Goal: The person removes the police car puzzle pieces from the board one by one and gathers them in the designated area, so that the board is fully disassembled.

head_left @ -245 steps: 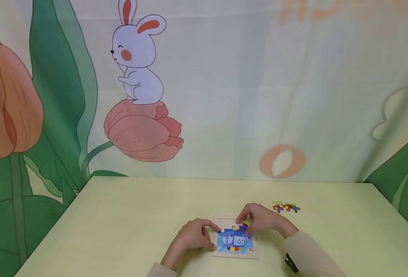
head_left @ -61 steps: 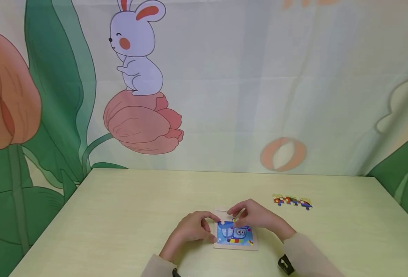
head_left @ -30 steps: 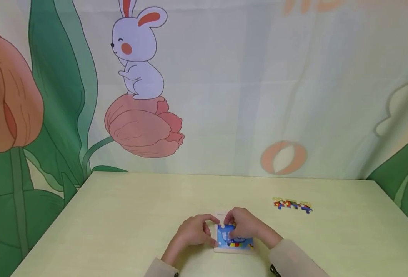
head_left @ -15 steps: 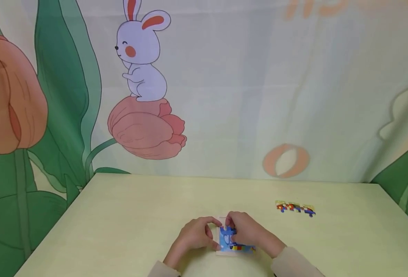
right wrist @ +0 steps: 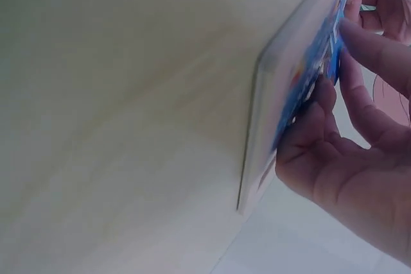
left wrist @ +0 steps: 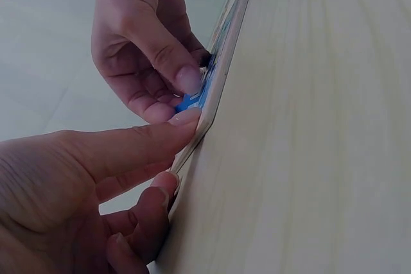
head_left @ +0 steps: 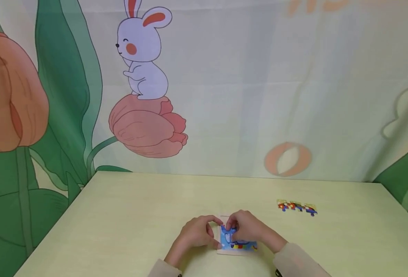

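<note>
A small jigsaw puzzle in a pale wooden tray point(head_left: 236, 253) lies on the table, its picture a blue cartoon vehicle. My left hand point(head_left: 196, 232) grips the tray's left side, with thumb and index finger spread along the edge. Over the picture is my right hand point(head_left: 247, 227), covering its right part. In the left wrist view, the right thumb and fingertips pinch a blue puzzle piece point(left wrist: 186, 102), tilted up from the tray. Seen from the right wrist, the right fingers point(right wrist: 369, 110) stand around that piece, and the left fingertips show at the tray's far end.
Three loose puzzle pieces point(head_left: 296, 207), yellow, red and blue, lie in a row on the table point(head_left: 148, 204) beyond the right hand. A curtain printed with a rabbit point(head_left: 143, 57) and tulips hangs behind the table.
Compared with the oldest frame, a third loose piece lies in the row at the right. My right hand has moved from the tray's upper right down and left over the picture. The left hand keeps its grip.
</note>
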Demonstrator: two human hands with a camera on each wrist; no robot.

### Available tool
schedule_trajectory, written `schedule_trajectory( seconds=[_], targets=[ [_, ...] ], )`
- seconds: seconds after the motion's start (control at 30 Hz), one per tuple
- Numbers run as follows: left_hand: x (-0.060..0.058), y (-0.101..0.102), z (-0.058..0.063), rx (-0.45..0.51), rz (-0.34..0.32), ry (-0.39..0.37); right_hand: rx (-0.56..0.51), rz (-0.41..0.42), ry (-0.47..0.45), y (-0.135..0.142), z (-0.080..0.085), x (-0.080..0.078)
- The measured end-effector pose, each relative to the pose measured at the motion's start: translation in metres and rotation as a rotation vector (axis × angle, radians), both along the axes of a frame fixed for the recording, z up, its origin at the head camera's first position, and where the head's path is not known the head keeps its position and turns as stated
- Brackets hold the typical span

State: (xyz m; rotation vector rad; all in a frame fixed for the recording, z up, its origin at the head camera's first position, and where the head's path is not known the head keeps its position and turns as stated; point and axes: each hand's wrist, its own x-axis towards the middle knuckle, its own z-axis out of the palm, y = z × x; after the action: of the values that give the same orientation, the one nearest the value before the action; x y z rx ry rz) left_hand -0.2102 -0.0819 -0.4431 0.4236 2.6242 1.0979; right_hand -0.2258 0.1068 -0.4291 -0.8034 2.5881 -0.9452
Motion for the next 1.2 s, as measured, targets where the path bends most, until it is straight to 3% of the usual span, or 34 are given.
schedule_trajectory(
  seconds=[0.13, 0.37, 0.5, 0.9, 1.2],
  targets=[
    [0.001, 0.002, -0.001, -0.004, 0.003, -0.003, -0.007, -0.014, 0.007, -0.001, -0.003, 0.001],
    [-0.001, 0.001, 0.003, -0.016, -0.009, 0.006, 0.027, 0.012, 0.133, -0.005, 0.000, 0.003],
    [0.000, -0.001, 0.004, -0.021, -0.006, 0.008, 0.013, 0.035, 0.148, -0.007, 0.001, 0.003],
    [0.001, 0.001, 0.003, -0.014, -0.007, 0.006, -0.007, 0.016, 0.088, -0.003, -0.002, -0.002],
    [0.000, 0.002, 0.004, -0.023, 0.002, -0.008, -0.086, -0.024, -0.064, 0.008, 0.003, -0.006]
  ],
)
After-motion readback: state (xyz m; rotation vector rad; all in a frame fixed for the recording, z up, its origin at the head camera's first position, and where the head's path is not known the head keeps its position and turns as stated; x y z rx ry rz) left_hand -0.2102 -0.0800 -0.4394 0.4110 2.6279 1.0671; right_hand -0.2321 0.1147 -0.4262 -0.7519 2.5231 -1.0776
